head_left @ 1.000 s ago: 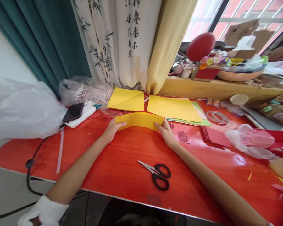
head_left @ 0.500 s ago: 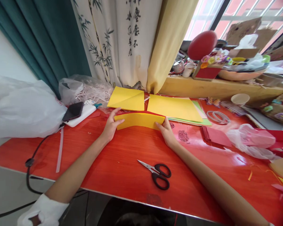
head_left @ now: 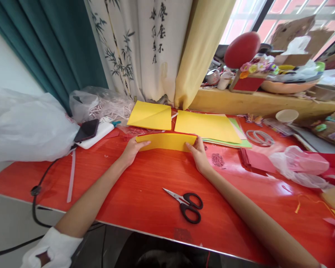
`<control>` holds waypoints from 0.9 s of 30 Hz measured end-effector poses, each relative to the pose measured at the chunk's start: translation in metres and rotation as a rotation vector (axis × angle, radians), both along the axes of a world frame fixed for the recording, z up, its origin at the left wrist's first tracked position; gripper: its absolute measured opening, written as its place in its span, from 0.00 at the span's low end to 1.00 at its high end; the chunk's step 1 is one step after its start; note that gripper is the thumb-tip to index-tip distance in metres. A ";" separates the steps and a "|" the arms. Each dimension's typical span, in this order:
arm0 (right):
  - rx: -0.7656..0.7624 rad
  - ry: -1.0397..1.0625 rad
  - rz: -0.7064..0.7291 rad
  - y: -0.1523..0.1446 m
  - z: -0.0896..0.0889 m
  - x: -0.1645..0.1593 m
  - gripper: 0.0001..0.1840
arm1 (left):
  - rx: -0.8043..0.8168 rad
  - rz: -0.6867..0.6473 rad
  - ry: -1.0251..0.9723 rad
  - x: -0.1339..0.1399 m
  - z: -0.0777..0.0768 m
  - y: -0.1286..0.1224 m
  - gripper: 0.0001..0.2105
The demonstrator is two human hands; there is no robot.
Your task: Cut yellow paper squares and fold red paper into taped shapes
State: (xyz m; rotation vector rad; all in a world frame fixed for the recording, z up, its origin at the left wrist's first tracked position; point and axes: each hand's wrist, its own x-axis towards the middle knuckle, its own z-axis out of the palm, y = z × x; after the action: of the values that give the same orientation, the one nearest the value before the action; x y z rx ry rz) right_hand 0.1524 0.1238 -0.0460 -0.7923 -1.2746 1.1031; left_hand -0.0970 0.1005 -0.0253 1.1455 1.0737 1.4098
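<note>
A long yellow strip of paper (head_left: 166, 142), with red showing along its upper edge, is stretched between both hands above the red table. My left hand (head_left: 133, 149) pinches its left end, thumb on the near face and fingers behind. At the other end, my right hand (head_left: 197, 150) grips it the same way, fingers mostly hidden behind. Scissors (head_left: 185, 204) with black handles lie on the table below the paper, blades slightly parted and pointing left. Beyond the hands rest a yellow sheet (head_left: 150, 115) and a stack of coloured paper (head_left: 206, 126) with yellow on top.
On the left, a white plastic bag (head_left: 28, 126) bulges beside a phone (head_left: 88, 131) on a white block. Red paper pieces (head_left: 258, 160) and a pink-filled clear bag (head_left: 298, 165) lie to the right. A cluttered sill (head_left: 240, 100) runs behind.
The paper strip is bowed less and its left end sits slightly further right. Both hands keep hold of it. The whole view has shifted a little.
</note>
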 end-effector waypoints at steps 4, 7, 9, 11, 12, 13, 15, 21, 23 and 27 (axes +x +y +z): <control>0.005 0.015 0.016 -0.001 0.001 -0.002 0.16 | -0.009 0.010 0.003 0.001 0.002 0.000 0.17; 0.012 0.017 0.024 0.000 0.001 -0.002 0.16 | -0.015 0.019 0.005 0.001 0.004 -0.002 0.16; 0.012 0.016 0.027 0.000 0.000 -0.001 0.17 | -0.019 0.026 0.007 0.001 0.006 -0.003 0.17; 0.010 0.013 0.030 0.000 -0.001 -0.001 0.17 | -0.013 0.033 0.007 0.001 0.007 -0.003 0.18; 0.006 0.009 0.032 0.000 -0.001 -0.001 0.17 | -0.008 0.034 0.005 0.002 0.007 -0.003 0.18; 0.002 0.005 0.036 0.000 -0.001 -0.001 0.17 | -0.005 0.029 0.003 0.002 0.007 -0.003 0.18; -0.008 -0.007 0.045 0.000 0.000 -0.001 0.17 | -0.006 0.006 -0.002 0.002 0.006 -0.003 0.19; -0.033 -0.053 0.048 -0.002 0.002 -0.001 0.17 | -0.028 -0.029 -0.005 0.001 0.001 -0.001 0.21; -0.037 -0.063 0.043 -0.002 0.002 -0.001 0.17 | -0.031 -0.021 -0.005 0.001 0.000 0.000 0.22; -0.045 -0.083 0.034 -0.003 0.003 0.000 0.16 | -0.057 -0.022 -0.008 0.003 0.001 0.000 0.20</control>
State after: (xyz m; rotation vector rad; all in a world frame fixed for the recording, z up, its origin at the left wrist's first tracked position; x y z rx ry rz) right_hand 0.1523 0.1208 -0.0434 -0.8609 -1.3409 1.1395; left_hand -0.0943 0.1004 -0.0239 1.1063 1.0853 1.3572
